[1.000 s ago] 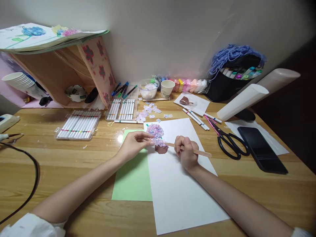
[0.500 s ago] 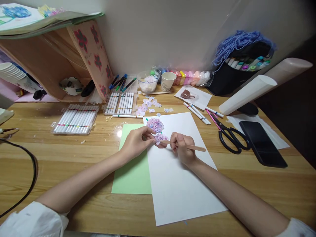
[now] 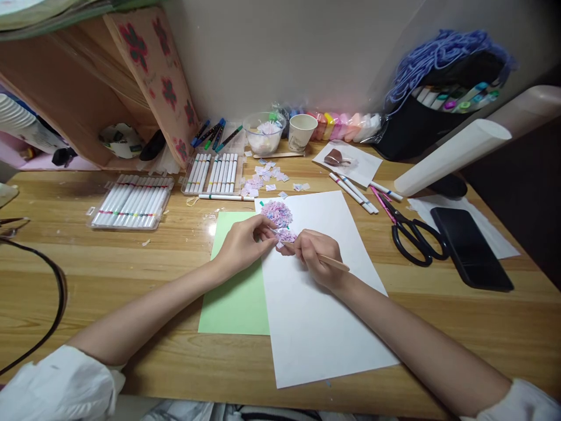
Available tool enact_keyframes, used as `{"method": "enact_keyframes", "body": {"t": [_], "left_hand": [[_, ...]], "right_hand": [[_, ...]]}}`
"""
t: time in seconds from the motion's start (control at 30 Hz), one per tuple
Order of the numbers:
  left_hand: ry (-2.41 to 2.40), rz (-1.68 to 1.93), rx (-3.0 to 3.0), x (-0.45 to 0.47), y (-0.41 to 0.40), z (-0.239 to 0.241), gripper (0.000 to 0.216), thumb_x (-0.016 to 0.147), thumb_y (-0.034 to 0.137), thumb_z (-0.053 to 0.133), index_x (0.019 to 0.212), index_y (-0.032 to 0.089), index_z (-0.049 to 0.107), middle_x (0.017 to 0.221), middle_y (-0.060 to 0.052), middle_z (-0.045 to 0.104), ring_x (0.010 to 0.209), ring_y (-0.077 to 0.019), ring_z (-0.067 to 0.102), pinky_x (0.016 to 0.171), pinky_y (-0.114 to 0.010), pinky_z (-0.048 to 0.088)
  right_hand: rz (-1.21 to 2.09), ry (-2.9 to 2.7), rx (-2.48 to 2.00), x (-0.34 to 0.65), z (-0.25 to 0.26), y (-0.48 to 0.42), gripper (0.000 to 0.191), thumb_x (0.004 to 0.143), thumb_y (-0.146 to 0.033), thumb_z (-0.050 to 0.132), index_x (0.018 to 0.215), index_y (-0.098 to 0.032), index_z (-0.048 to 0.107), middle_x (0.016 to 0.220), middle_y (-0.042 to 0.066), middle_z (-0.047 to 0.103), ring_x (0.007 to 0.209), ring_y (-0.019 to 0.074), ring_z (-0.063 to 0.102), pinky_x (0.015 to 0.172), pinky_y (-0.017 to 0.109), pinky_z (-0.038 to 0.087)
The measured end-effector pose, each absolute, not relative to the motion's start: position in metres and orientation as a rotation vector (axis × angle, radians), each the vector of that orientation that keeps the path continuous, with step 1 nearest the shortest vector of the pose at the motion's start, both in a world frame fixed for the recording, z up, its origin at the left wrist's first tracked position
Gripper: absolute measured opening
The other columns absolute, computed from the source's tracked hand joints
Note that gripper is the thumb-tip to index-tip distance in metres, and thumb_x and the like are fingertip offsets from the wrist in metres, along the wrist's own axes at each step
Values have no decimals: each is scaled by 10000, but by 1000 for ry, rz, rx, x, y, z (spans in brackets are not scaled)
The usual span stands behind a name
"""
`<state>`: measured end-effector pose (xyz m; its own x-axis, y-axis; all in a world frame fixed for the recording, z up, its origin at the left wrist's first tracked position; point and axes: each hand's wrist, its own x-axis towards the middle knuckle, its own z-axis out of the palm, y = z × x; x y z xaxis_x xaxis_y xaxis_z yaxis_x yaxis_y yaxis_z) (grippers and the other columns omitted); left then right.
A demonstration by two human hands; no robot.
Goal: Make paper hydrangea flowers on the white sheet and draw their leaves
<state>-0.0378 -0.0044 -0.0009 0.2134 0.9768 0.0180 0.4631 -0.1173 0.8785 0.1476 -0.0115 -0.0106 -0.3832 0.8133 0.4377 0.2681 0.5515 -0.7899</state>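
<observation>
Here | right hand [image 3: 312, 252]: grips wooden stick [image 3: 333, 263] | marker [image 3: 222, 197] print: unreadable

left hand [image 3: 243, 242] pinching paper flower [image 3: 280, 219], right hand [image 3: 313, 254] gripping wooden stick [image 3: 335, 263]

The worktop [image 3: 109, 263] is varnished wood, glossy with visible grain. The sheet [image 3: 315, 316] is matt white paper; at its 9 o'clock lies smooth green card [image 3: 232, 292]. The stick [image 3: 333, 263] is bare wood. The phone [image 3: 471, 248] is glossy black.
</observation>
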Motion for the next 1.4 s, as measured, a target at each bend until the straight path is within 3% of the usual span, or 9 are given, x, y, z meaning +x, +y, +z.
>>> {"method": "enact_keyframes", "body": {"t": [0.57,0.73,0.9,1.13,1.4], "left_hand": [[1310,792,1659,-46,-5,1,359,656,305,774,934,152,606,831,-33,684,731,-136,625,679,-263,511],[1287,805,1655,-46,-4,0,373,649,312,782,937,154,604,833,-29,683,734,-139,629,680,-267,514],[1295,817,1711,-46,-5,-1,285,712,288,728,942,158,620,830,-25,685,733,-133,627,671,-254,500],[1320,822,1887,-42,-5,-3,82,792,236,636,831,174,674,751,9,665,670,-105,568,614,-217,436],[1371,823,1952,-39,-5,-5,108,817,239,594,747,164,629,720,9,632,636,-106,527,586,-219,398]], "right_hand": [[796,-1921,-938,147,-14,-11,448,991,-329,266,588,-224,432,583,10,548,580,141,523,604,282,402],[858,-1836,-1093,143,-11,-11,444,990,-357,283,588,-221,414,518,-12,499,508,126,497,555,266,390],[999,-1694,-1144,142,-12,-12,463,980,-416,311,579,-213,424,487,-31,454,447,106,478,475,242,369],[959,-1668,-1045,146,-16,-14,489,984,-417,289,565,-208,429,480,-34,443,434,98,481,462,235,377],[933,-1728,-999,145,-14,-12,470,991,-374,293,577,-203,435,520,-28,452,452,92,444,486,243,356]]}}
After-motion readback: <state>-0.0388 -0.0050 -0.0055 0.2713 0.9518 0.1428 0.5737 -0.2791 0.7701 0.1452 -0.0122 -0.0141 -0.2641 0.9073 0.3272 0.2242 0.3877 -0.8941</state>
